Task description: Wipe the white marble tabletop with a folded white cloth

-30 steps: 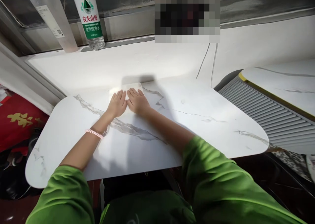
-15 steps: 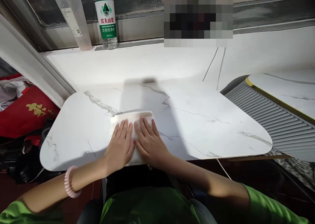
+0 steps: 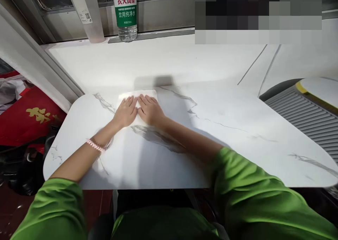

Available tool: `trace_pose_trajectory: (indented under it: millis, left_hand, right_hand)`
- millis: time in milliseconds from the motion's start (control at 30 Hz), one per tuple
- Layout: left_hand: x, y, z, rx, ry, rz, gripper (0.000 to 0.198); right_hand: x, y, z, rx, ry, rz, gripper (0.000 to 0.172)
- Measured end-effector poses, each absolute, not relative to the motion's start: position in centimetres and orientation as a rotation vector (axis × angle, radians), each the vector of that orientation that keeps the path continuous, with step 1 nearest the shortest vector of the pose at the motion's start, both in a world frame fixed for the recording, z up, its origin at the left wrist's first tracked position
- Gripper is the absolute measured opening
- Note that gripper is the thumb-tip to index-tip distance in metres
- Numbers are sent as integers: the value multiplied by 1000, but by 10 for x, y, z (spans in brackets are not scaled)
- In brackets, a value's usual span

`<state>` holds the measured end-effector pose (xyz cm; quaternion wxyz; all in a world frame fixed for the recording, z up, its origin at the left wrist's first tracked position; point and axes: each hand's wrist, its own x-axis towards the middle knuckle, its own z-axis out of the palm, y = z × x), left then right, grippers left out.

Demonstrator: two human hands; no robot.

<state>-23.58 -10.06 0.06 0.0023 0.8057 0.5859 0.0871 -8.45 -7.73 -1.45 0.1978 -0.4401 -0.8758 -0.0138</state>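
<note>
A white folded cloth [image 3: 148, 93] lies flat on the far part of the white marble table [image 3: 237, 145]. My left hand [image 3: 125, 112] and my right hand [image 3: 149, 110] press on it side by side, palms down, fingers straight and pointing away from me. Only the cloth's far edge and corners show past my fingertips. A pink coil band sits on my left wrist, and both arms, in green sleeves, are stretched out.
Behind the table runs a white ledge [image 3: 158, 60] with a green-labelled water bottle [image 3: 126, 14] and a clear plastic container [image 3: 87, 14] against the window frame. A red cloth with gold print [image 3: 31, 120] lies at the left. A grey ribbed panel [image 3: 308, 117] stands at the right.
From the far side, both hands slid the cloth back to the table's near edge half a second ago. Now they have pushed it away again to the far side, arms extended.
</note>
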Motion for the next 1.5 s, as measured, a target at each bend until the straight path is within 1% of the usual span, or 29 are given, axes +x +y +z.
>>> trace_pose_trajectory:
  millis: [200, 333, 467, 633, 800, 900, 967, 1067, 1267, 1400, 1500]
  left_hand:
    - [-254, -46, 6, 2474, 1917, 226, 53]
    - [-255, -35, 8, 2437, 1935, 189, 54]
    - [-251, -45, 7, 2450, 1951, 180, 54]
    - [-251, -98, 4, 2537, 1881, 216, 54]
    - [-257, -201, 6, 2674, 1672, 269, 54]
    - [-256, -259, 10, 2657, 1694, 308, 53]
    - [-253, -283, 13, 2628, 1739, 327, 52]
    - [-250, -298, 14, 2610, 1771, 334, 52]
    - [-265, -273, 9, 2624, 1739, 292, 53]
    - [-292, -218, 5, 2583, 1774, 216, 55]
    - [-316, -163, 5, 2545, 1826, 158, 56]
  right_hand:
    - [-107, -14, -13, -1280, -2493, 45, 54]
    - [-111, -7, -12, -1300, -2440, 74, 54]
    - [-108, -21, -12, -1295, -2410, 78, 54]
    - [-101, -77, -13, -1266, -2410, 54, 53]
    - [-90, -180, -15, -1194, -2406, 76, 54]
    - [-86, -232, -11, -1108, -2453, 111, 56]
    - [-86, -252, -8, -1067, -2488, 137, 57]
    - [-87, -263, -4, -1061, -2521, 158, 58]
    - [-99, -240, 1, -1103, -2620, 210, 61]
    - [-129, -191, 3, -1203, -2663, 269, 62]
    - [-158, -143, 1, -1238, -2605, 219, 61]
